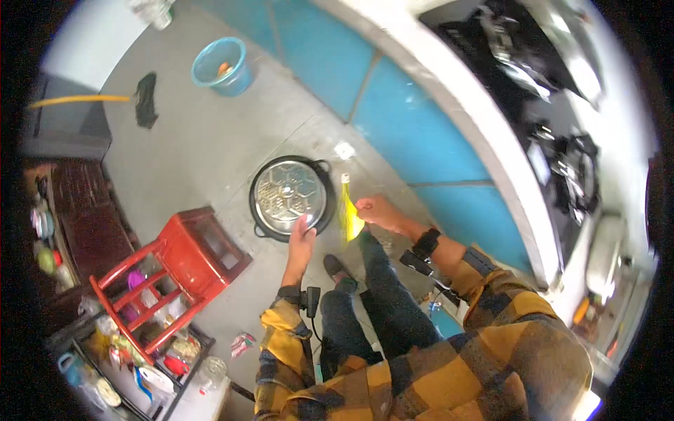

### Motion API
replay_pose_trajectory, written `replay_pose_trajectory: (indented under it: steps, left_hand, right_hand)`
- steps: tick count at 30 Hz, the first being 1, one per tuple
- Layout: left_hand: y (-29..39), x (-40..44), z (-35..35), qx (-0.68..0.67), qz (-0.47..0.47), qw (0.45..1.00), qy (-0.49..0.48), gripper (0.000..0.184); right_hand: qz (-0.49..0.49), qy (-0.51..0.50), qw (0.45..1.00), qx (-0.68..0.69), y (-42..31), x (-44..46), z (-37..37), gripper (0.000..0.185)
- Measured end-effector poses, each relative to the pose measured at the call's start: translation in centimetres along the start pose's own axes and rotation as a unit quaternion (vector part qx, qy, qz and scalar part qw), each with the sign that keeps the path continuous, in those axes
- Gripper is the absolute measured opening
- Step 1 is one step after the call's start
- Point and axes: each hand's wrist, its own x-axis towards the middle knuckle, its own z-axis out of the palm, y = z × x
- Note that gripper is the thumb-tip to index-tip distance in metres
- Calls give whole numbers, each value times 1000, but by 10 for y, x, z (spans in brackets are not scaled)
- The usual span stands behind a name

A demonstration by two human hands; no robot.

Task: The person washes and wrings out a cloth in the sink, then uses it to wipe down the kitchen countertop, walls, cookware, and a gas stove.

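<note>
Steel disc [284, 193], hexagon-patterned, ringed by a round black two-handled pan [321, 222]; left hand [302, 240] overlapping its edge, grip unclear; right hand [375, 212] pinching a yellow, white-tipped implement [351, 219]!

the pan [325, 210] is round and black, with two small loop handles opposite each other on its rim. a shiny metal disc [279, 184], pierced with a pattern of hexagons and holes, covers most of its face. the left hand [300, 242] grips the near edge, thumb over the rim. to the right, well clear of the pan, a bright yellow tool [350, 219] stands roughly lengthwise, its wide end nearest the body and its narrow tip pale, pinched by the right hand [375, 210].
</note>
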Motion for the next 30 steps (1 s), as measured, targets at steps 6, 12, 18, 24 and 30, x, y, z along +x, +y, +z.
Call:
replay_pose_trajectory:
  steps: [6, 12, 18, 24, 30]
  left_hand:
    - [222, -66, 96, 174, 186, 929, -269, 76]
    - [351, -289, 273, 56, -87, 779, -618, 51]
    - [358, -96, 322, 34, -174, 758, -627, 27]
    - [404, -75, 422, -133, -251, 802, -526, 29]
    - [430, -69, 478, -120, -285, 805, -505, 29]
  right_hand:
    - [-65, -69, 994, -60, -137, -228, -100, 15]
    - [-110, 56, 992, 28, -154, -559, -164, 13]
    - [47, 316, 944, 88, -147, -423, -242, 25]
    - [273, 545, 746, -267, -71, -462, -276, 73]
    - [210, 549, 765, -264, -36, -455, -281, 57]
